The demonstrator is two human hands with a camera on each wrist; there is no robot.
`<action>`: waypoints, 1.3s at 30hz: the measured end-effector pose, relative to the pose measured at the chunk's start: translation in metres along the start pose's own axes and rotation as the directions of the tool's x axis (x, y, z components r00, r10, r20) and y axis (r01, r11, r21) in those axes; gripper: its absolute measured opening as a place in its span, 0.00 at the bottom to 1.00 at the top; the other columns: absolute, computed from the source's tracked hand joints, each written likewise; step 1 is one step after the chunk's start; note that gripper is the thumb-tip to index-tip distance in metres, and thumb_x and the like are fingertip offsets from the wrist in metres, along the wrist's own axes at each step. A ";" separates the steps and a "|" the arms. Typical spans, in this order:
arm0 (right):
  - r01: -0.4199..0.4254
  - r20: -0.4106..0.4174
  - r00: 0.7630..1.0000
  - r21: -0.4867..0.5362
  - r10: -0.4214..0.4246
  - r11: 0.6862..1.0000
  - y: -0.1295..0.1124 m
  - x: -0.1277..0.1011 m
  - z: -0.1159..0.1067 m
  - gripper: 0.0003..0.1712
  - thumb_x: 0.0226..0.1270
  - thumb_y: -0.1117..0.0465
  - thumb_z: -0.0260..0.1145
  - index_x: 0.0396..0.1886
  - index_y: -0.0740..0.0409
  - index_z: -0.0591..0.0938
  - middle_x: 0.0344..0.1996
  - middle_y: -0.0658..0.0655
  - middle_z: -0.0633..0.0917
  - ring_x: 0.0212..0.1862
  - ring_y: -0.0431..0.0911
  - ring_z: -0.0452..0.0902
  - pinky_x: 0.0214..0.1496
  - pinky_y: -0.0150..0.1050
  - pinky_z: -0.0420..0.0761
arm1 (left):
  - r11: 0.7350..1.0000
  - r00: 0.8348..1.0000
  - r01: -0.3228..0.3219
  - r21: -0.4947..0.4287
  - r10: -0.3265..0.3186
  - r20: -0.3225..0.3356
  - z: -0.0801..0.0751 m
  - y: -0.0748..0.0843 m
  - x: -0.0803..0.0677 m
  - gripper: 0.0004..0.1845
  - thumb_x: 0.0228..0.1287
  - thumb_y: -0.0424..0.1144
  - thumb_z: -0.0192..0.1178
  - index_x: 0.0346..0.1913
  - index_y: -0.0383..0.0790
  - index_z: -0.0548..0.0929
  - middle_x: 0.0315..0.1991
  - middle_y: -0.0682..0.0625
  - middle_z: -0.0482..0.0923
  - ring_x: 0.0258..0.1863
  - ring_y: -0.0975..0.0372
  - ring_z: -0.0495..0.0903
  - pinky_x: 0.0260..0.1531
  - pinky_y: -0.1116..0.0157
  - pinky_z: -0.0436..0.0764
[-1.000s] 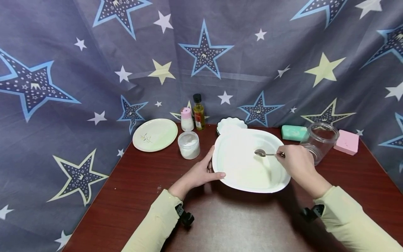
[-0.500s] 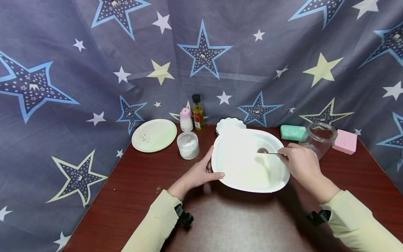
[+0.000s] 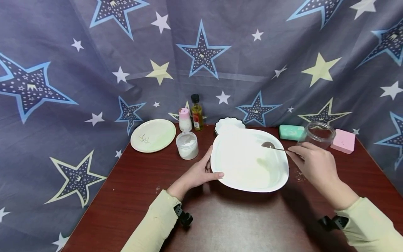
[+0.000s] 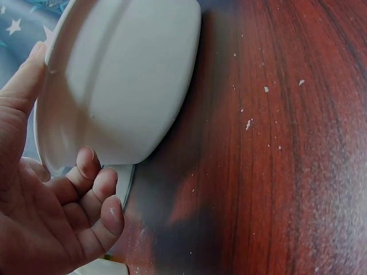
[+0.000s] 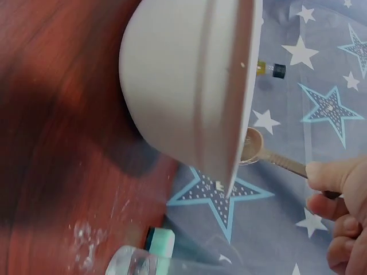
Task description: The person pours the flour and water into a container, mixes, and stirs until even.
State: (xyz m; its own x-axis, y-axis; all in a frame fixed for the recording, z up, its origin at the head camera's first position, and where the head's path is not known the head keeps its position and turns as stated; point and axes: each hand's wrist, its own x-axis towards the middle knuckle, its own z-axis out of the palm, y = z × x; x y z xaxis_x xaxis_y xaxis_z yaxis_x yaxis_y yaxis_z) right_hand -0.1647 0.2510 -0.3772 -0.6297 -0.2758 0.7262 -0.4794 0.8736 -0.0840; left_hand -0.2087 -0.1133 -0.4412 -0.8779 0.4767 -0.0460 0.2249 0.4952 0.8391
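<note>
We find the white bowl (image 3: pixel 245 164) near the middle of the dark red bench (image 3: pixel 132 196), well back from the near edge. The left hand (image 3: pixel 196 175) grips its left rim, thumb over the lip and fingers curled beneath, as the left wrist view confirms. The right hand (image 3: pixel 315 166) pinches the handle of a metal spoon (image 3: pixel 272 146) between thumb and fingers; the spoon's head hangs over the bowl's far right rim, raised above the lip.

Room for moving: the bench in front of the bowl is bare wood, with scattered white specks to the right of the bowl. The far side is crowded. A clear jar (image 3: pixel 316 134) stands just beside the right hand, with a green block (image 3: pixel 291 132) and a pink block (image 3: pixel 343 140) near it along the back edge. A small scalloped dish (image 3: pixel 230 124) sits just behind the bowl. To the far left stand a tub of white powder (image 3: pixel 187 145), a shaker (image 3: pixel 184 119), an oil bottle (image 3: pixel 197 112) and a pale green plate (image 3: pixel 153 135). A star-printed cloth (image 3: pixel 63 87) closes in the back and left sides.

The bowl is plain white, rounded-square, with a broad flared rim; a pale film lies on its floor.
</note>
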 end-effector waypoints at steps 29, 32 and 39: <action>-0.161 -0.019 0.987 -0.129 0.160 0.978 0.040 -0.075 -0.035 0.08 0.52 0.60 0.71 0.32 0.57 0.88 0.21 0.54 0.82 0.16 0.51 0.72 0.13 0.42 0.59 | 1.000 1.000 0.023 0.004 -0.023 -0.001 0.000 0.002 -0.001 0.58 0.56 0.56 0.70 0.79 0.56 0.39 0.30 0.49 0.73 0.32 0.60 0.73 0.33 0.64 0.72; -0.124 0.048 0.990 -0.137 0.132 0.983 0.043 -0.088 -0.029 0.07 0.51 0.62 0.71 0.31 0.57 0.88 0.20 0.53 0.80 0.18 0.54 0.74 0.13 0.45 0.61 | 1.000 1.000 0.021 0.010 -0.021 0.000 0.000 0.002 -0.001 0.58 0.56 0.56 0.70 0.79 0.55 0.39 0.30 0.48 0.73 0.32 0.59 0.73 0.33 0.64 0.73; -0.058 0.252 0.963 -0.158 0.097 0.986 0.045 -0.105 -0.022 0.12 0.39 0.68 0.73 0.29 0.56 0.84 0.21 0.52 0.80 0.22 0.54 0.77 0.15 0.48 0.66 | 1.000 1.000 0.024 0.018 -0.024 0.000 0.000 0.003 0.000 0.59 0.56 0.55 0.70 0.79 0.54 0.39 0.30 0.47 0.73 0.33 0.57 0.73 0.34 0.64 0.72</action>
State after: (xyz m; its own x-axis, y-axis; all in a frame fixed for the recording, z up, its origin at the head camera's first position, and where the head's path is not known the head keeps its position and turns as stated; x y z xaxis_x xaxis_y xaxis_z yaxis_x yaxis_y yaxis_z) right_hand -0.1068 0.3277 -0.4420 -0.8072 -0.2817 0.5187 -0.3391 0.9406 -0.0169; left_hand -0.2083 -0.1123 -0.4388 -0.8829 0.4648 -0.0666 0.2111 0.5197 0.8279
